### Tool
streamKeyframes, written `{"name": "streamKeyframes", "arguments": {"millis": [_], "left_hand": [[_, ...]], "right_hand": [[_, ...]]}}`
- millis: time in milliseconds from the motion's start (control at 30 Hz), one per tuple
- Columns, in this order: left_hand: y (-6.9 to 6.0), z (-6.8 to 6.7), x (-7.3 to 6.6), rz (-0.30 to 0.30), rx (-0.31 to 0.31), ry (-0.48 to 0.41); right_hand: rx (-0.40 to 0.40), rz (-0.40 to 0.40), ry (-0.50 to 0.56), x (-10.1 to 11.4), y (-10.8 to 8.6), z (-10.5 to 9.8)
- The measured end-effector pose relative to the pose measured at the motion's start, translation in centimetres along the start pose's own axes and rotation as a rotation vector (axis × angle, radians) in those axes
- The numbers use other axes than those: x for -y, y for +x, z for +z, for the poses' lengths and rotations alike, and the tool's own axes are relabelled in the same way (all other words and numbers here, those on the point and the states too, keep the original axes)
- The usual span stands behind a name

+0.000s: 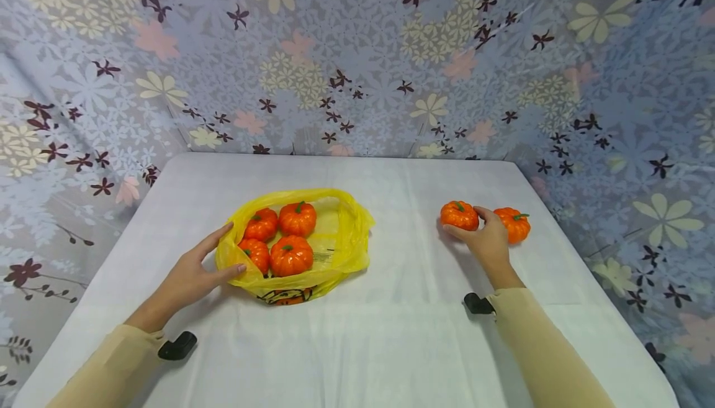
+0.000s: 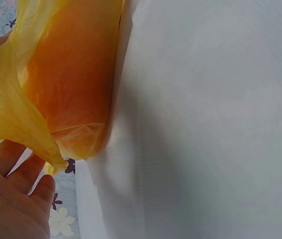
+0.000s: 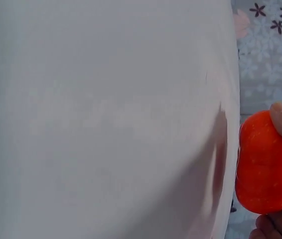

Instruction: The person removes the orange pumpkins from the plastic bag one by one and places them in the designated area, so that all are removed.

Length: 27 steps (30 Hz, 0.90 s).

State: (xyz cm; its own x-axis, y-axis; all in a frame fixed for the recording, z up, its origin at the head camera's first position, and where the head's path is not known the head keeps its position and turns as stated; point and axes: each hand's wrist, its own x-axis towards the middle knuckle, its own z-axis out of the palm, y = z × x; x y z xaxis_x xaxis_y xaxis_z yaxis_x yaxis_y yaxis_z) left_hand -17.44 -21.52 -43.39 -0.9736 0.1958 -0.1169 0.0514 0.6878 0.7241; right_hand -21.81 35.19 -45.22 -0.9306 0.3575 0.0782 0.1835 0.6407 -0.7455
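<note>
A yellow plastic bag [image 1: 352,253] lies with its mouth wide and several small orange pumpkins [image 1: 292,256] inside it. At the bag's left side my left hand [image 1: 187,277] touches the rim, thumb and fingers spread apart. The left wrist view shows the relaxed fingers [image 2: 24,172] against the thin yellow plastic. Over on the right, my right hand [image 1: 491,243] grips a shiny orange pumpkin [image 1: 459,215] between thumb and fingers. That same pumpkin [image 3: 265,164] fills the right edge of the right wrist view. Another pumpkin [image 1: 512,225] with a green stem sits just right of this hand, partly hidden by it.
A white cloth [image 1: 402,346] covers the table. Floral fabric [image 1: 357,54] hangs behind the table and along both sides. Black wrist mounts [image 1: 177,346] show at the cuffs of the beige sleeves [image 1: 542,346].
</note>
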Motion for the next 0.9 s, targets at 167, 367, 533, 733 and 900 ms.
{"name": "streamKeyframes", "arguments": {"millis": [167,367,533,733,900], "left_hand": [[-0.02,0.00,0.04,-0.004,0.002,-0.001],[-0.01,-0.04,-0.08,-0.003,-0.001,0.008],[-0.07,0.04,-0.09,-0.010,0.002,0.001],[-0.12,0.04,-0.04,-0.007,0.003,-0.009],[-0.07,-0.01,-0.09,0.003,-0.001,-0.009]], "right_hand": [[0.006,0.034,0.009,-0.32,-0.29,-0.81],[-0.027,0.038,-0.016,-0.42,-0.41,-1.11],[-0.035,0.055,-0.024,-0.42,-0.65,-0.77],[-0.046,0.065,-0.025,-0.28,-0.89,-0.48],[-0.031,0.077,-0.059,-0.14,-0.91,-0.43]]}}
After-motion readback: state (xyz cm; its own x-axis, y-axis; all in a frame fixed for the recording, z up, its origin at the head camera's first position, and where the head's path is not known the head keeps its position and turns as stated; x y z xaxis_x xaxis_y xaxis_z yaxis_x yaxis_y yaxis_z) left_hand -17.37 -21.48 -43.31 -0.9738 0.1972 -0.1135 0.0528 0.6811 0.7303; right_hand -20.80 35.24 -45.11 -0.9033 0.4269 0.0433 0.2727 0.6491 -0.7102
